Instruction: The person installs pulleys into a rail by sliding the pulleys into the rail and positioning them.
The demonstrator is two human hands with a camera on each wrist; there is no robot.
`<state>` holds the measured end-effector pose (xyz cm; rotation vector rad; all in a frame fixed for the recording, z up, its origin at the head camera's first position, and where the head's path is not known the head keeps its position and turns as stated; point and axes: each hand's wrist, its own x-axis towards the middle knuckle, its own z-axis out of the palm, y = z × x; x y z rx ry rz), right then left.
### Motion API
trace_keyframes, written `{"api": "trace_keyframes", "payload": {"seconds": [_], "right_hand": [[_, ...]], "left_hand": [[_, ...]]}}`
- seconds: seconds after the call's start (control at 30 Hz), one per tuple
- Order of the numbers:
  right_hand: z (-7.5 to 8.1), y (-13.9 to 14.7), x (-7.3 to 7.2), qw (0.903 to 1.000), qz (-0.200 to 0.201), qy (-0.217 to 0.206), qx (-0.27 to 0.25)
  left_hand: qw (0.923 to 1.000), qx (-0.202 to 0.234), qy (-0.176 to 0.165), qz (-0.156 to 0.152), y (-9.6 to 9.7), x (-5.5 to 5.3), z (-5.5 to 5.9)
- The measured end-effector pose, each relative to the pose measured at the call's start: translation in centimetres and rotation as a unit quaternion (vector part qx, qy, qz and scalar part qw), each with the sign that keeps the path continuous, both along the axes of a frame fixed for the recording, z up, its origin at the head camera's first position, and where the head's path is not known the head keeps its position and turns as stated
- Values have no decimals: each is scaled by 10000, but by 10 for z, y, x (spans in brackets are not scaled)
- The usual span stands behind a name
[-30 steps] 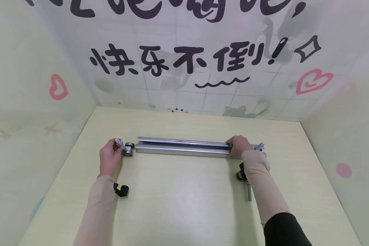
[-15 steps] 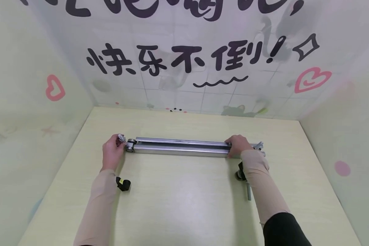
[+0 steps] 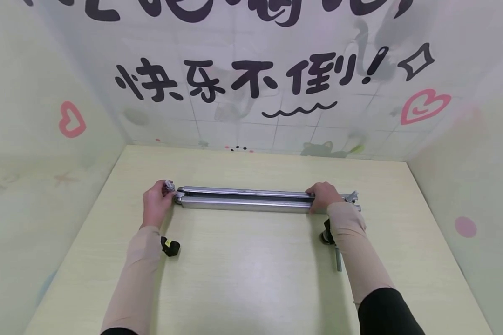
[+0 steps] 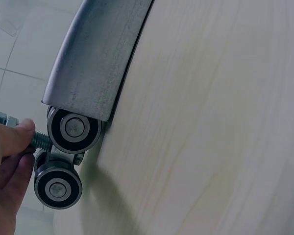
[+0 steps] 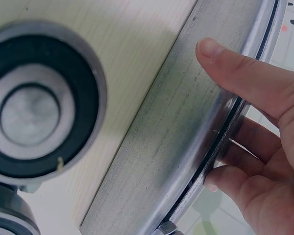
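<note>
A silver metal channel rail [image 3: 247,203] lies across the table, its slot facing up. My left hand [image 3: 156,204] pinches the threaded bolt [image 4: 41,141] of a roller trolley [image 4: 58,189] at the rail's left end. In the left wrist view, one of the trolley's wheels meets the rail's mouth, while another stands outside it. My right hand [image 3: 324,197] grips the rail near its right end. The right wrist view shows the thumb [image 5: 225,63] on the near side and the other fingers at the far side. Metal hardware [image 3: 352,197] protrudes at the rail's right end.
Beside my right forearm, a second roller trolley [image 3: 327,238] with a threaded bolt [image 3: 338,260] lies on the pale table [image 3: 251,274]; a large wheel [image 5: 32,115] fills the right wrist view's left side. Printed panels [image 3: 251,125] stand behind and at both sides.
My left hand has moved right with the trolley, bringing its wheels from outside up to and partly into the rail's left end. My right hand keeps its grip on the rail.
</note>
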<state>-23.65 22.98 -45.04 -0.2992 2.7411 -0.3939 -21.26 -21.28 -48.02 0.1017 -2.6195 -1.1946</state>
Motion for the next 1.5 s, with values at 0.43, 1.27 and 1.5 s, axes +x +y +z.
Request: {"api": "trace_keyframes", "payload": {"seconds": [0.43,1.27,1.5], "right_hand": [[2,-2,0,10000,20,11,34],[4,-3,1,10000,-40,-21,2],[2,-2,1,10000,-5,4,34]], "left_hand": [[9995,-76,-159,-249,9,0,1],[9953,-497,-245,-794,29,-4,9],[9934,-552,-277,-965,38,-6,9]]}}
